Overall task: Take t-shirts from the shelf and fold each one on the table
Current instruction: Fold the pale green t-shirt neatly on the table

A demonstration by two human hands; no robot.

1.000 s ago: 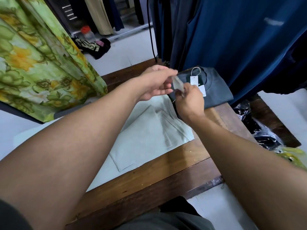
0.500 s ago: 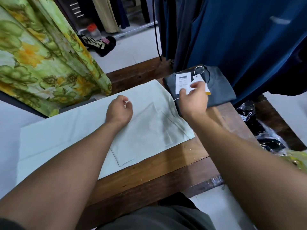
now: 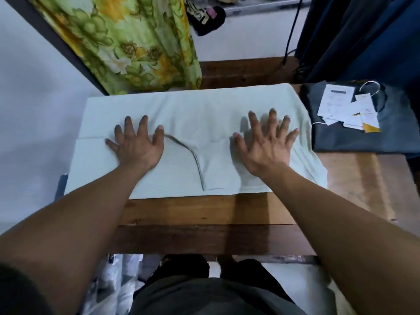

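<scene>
A pale mint t-shirt (image 3: 204, 114) lies spread flat and partly folded across the wooden table (image 3: 204, 212). My left hand (image 3: 136, 144) presses flat on its left part, fingers spread. My right hand (image 3: 266, 144) lies flat on its right part, fingers spread too. A sleeve seam curves between the two hands. To the right, a folded dark grey t-shirt (image 3: 354, 137) sits on the table with white paper tags (image 3: 347, 110) lying loose on top.
A green and yellow floral cloth (image 3: 127, 42) hangs at the back left. Dark blue garments (image 3: 363, 35) hang at the back right over the table's corner. A black cable (image 3: 293, 35) drops behind the table. Plastic bags (image 3: 113, 283) lie on the floor beneath.
The tags left my right hand and now lie on the grey t-shirt. Both hands moved down onto the mint t-shirt and flattened out. My view tilted down over the table.
</scene>
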